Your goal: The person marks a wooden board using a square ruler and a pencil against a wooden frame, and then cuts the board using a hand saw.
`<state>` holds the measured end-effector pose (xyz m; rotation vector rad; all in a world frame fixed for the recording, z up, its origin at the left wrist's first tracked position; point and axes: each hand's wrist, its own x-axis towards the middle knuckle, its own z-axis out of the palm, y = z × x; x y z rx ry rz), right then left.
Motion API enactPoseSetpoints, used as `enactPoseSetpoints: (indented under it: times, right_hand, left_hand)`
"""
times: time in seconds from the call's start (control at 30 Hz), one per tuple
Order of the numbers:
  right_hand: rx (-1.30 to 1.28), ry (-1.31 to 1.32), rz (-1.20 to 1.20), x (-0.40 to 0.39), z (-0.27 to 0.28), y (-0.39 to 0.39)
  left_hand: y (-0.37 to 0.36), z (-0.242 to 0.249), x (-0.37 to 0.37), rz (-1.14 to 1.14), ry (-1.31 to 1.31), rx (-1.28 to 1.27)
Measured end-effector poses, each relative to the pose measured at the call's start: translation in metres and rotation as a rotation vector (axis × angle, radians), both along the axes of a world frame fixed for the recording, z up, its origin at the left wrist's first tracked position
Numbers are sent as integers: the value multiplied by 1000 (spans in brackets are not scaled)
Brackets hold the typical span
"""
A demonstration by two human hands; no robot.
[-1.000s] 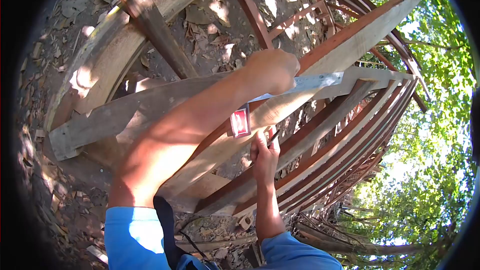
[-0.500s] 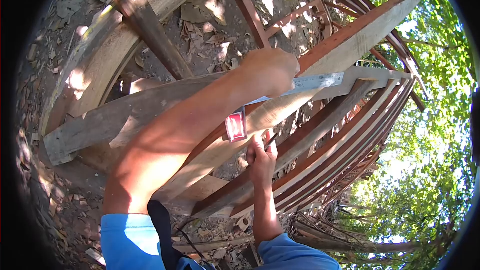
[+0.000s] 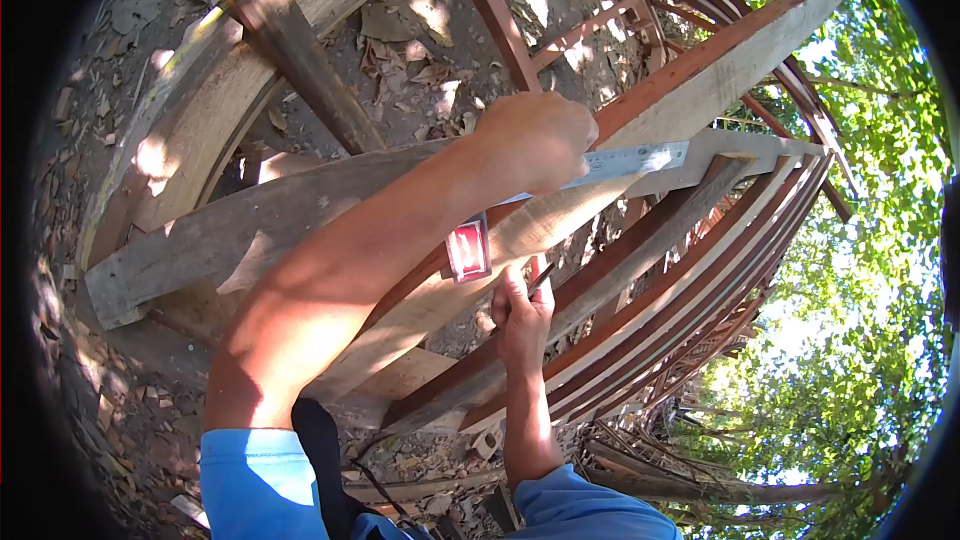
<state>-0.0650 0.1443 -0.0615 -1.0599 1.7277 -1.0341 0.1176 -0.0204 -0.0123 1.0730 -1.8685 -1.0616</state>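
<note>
Drifted slightly leftward in view since a second ago, the bent left arm (image 3: pixel 350 260) stretches across, left hand (image 3: pixel 540 143) clenched over the square (image 3: pixel 630 161) lying against the pale plank (image 3: pixel 548 223), right hand (image 3: pixel 524 315) below, thumb raised, pinching a slim dark tool (image 3: pixel 541 279).

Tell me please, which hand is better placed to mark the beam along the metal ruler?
Probably the right hand: it holds a dark, pencil-like tool close beside the beam. The left hand is at the metal ruler, seemingly steadying it, so it looks occupied.

Dappled sunlight; foliage (image 3: pixel 850 340) blown out at right; glare on left sleeve (image 3: pixel 258 478); fisheye bowing, black corners.
</note>
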Motion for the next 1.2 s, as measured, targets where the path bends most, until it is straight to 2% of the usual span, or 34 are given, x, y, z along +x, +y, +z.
enactPoseSetpoints:
  times: [0.57,0.7,0.83,0.9,0.97,1.03,1.1,1.2]
  right_hand:
    - [4,-62,-37,-6,-9,4]
    - [-12,-66,-28,-12,-16,3]
    - [-98,-87,-80,-14,-27,7]
    - [-88,-64,-185,-21,-33,9]
    - [-139,-51,-152,-18,-33,9]
    - [-137,-97,-327,-30,-45,13]
    - [-124,-106,-237,-51,-45,19]
    - [-122,-97,-250,-50,-51,20]
  left_hand:
    - [-3,-9,-5,1,33,-25]
    - [-12,-5,-4,-19,-36,-49]
    - [-12,-8,3,-83,-7,-100]
    - [-10,-15,2,-113,11,-112]
    - [-10,-19,-2,-135,41,-130]
    - [-10,-21,-2,-134,66,-148]
    - [-10,-25,-1,-135,87,-157]
    - [-12,-33,-2,-149,114,-165]
